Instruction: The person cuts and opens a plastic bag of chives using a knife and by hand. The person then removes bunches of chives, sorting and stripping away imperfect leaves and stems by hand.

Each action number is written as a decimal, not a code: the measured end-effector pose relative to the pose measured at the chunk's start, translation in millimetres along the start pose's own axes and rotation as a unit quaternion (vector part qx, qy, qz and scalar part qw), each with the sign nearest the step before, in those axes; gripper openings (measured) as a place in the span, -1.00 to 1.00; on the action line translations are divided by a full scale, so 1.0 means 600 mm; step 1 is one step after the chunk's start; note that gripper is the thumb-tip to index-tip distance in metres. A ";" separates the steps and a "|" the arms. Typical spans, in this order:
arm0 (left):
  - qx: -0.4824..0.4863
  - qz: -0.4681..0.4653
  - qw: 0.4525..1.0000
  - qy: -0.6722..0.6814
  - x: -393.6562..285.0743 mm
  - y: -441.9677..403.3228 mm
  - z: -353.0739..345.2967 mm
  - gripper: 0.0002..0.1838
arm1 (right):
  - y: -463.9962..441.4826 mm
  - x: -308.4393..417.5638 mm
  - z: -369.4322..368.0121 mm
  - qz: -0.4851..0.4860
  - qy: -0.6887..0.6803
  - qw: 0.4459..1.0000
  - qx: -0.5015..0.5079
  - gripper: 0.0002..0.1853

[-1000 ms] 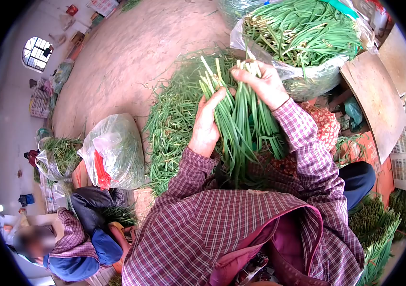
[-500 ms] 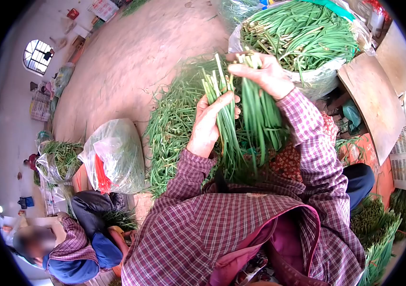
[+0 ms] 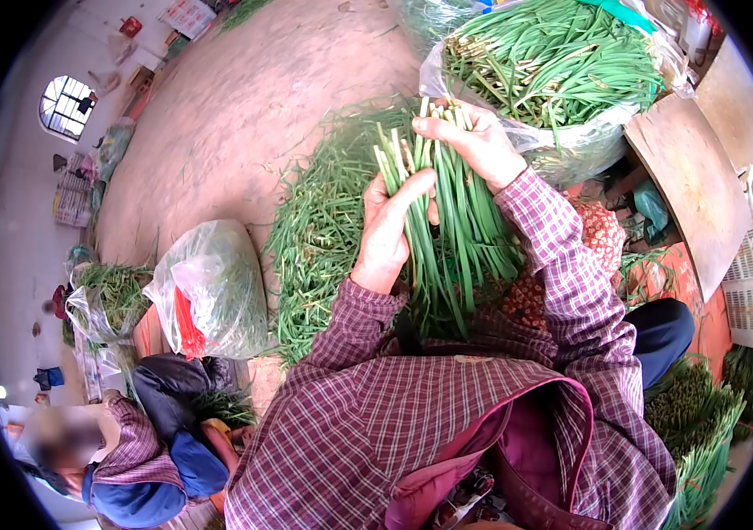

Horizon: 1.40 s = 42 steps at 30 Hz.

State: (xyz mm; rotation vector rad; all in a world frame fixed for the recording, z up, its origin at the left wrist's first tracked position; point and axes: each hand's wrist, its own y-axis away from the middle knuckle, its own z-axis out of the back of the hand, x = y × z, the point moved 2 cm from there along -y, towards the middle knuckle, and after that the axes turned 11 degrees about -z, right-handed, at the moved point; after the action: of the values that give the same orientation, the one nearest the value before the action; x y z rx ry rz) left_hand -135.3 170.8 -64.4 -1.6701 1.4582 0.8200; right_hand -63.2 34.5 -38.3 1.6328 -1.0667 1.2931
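Observation:
Long green stalks with pale ends [image 3: 460, 234] hang down over my lap from both hands. My left hand [image 3: 387, 225] is closed round one bunch, thumb across it, with the pale ends sticking up above the fingers. Close beside it on the right, my right hand [image 3: 475, 146] grips another bunch just below its pale ends, thumb and fingers pressed together. The two bunches touch along their leaves. Behind and left of my hands lies a heap of loose green leaves [image 3: 319, 243] on the floor.
A large plastic-lined bag of green stalks [image 3: 562, 66] stands at the upper right, beside a brown board [image 3: 690, 185]. Left of the heap is a clear bag with red ties [image 3: 217, 287]. A seated person [image 3: 142, 459] is at the lower left. More bundles [image 3: 699, 433] stand at lower right.
My right hand has moved slightly left and down from half a second ago, bringing its bunch against the one in my left hand. The left hand has barely moved.

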 end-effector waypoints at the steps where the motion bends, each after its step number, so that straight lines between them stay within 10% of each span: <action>1: -0.012 -0.003 1.000 0.010 -0.001 -0.002 -0.002 -0.73 | 0.000 -0.003 0.003 0.014 -0.017 1.000 -0.017 -0.67; 11: -0.073 -0.039 0.996 -0.027 -0.044 -0.037 0.076 -0.69 | 0.010 0.049 0.106 0.073 -0.048 0.995 -0.054 -0.67; 13: -0.045 -0.053 0.996 -0.047 -0.074 -0.046 0.102 -0.70 | 0.024 0.079 0.135 0.131 -0.127 0.965 -0.187 -0.65; 25: 0.131 -0.011 0.991 -0.023 -0.062 -0.048 0.013 -0.61 | 0.012 0.056 -0.010 0.103 0.180 0.978 0.033 -0.74; 42: 0.090 0.055 0.994 0.031 -0.048 -0.053 0.012 -0.72 | 0.003 0.052 -0.007 0.213 0.468 0.842 -0.162 -0.71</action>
State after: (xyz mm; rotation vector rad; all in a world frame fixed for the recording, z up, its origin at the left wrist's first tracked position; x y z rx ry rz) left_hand -107.7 193.4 -39.0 -1.5033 1.6286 0.6788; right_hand -62.3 33.1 -6.6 0.3605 -0.9355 1.7833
